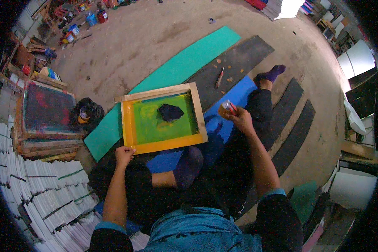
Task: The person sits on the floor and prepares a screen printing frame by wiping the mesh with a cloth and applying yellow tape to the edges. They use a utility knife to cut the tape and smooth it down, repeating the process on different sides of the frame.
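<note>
My left hand (125, 156) is closed on the near left corner of a wooden screen-printing frame (200, 110). The frame's mesh (146, 132) looks green, with yellow-orange tape or coating along its left and near edges. A dark crumpled cloth-like piece (171, 113) lies on the mesh. To the right of the frame, my right hand (242, 122) is closed around a small brown, rounded thing (225, 111) with red and silvery parts. Its exact kind is unclear, and the fingers partly cover it. This hand is raised over a blue mat and apart from the frame.
Green (189, 56), black (250, 52) and blue (243, 89) mat strips cover the floor. A red-handled tool (220, 77) lies among scraps. My legs flank the frame. At left stand stacked screens (46, 107), a black bag-lined bucket (86, 113) and white bundles (54, 180).
</note>
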